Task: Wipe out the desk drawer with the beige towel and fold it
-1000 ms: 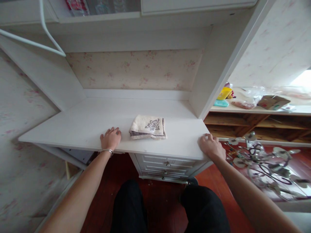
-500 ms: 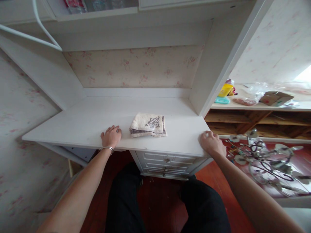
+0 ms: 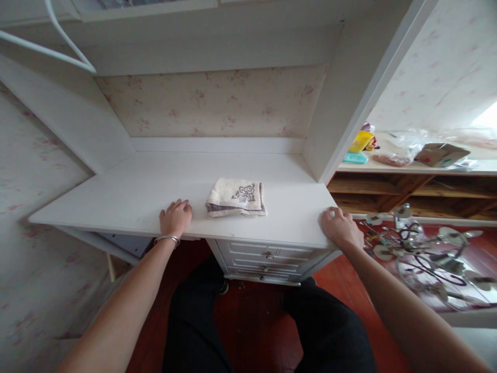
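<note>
A folded cream cloth (image 3: 235, 196) with a dark printed motif and a grey-brown underside lies near the middle of the white desk top (image 3: 171, 178). To its left, my left hand (image 3: 176, 217) rests on the desk near the front edge, fingers spread and nothing in them; a bracelet circles that wrist. At the front right corner, my right hand (image 3: 341, 228) is closed over the desk's edge, with its fingers bent and partly hidden. Neither hand touches the cloth.
White drawers (image 3: 267, 259) stand under the desk, and a hutch panel (image 3: 349, 93) rises at its right. Beyond, a low wooden shelf (image 3: 373, 186) carries a yellow container (image 3: 361, 141), plastic bags and a cardboard box (image 3: 441, 155). A chandelier (image 3: 427, 254) occupies the lower right.
The view has tilted down slightly, so the desk and shelves sit a little differently in the picture. Both hands stay at the same places on the desk, and the cloth has not moved.
</note>
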{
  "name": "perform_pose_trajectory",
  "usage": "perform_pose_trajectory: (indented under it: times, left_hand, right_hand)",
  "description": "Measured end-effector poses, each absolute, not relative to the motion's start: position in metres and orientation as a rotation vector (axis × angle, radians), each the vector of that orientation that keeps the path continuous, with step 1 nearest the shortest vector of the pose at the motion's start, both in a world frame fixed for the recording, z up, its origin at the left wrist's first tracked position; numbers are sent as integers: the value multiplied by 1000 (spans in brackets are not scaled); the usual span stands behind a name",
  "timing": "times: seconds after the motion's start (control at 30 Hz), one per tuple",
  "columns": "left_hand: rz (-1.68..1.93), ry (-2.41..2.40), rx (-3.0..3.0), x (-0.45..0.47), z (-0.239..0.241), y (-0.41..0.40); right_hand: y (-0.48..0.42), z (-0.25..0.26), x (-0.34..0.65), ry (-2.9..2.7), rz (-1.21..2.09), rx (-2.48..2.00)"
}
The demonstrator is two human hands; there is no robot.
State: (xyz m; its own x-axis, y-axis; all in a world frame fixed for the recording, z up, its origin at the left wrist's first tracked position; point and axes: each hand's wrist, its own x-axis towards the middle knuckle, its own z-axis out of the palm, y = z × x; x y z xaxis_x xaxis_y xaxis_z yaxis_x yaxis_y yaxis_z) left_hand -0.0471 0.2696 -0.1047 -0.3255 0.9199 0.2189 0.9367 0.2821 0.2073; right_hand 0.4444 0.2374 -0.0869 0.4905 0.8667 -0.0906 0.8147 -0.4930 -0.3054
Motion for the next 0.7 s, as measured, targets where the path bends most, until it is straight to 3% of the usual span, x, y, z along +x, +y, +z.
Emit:
perform_pose_trajectory:
  times: [0.7]
  left_hand:
    - [-468,-2439,-1799,-47,-105,267]
  right_hand:
    - [236,-88,445,-1432,336,-2502]
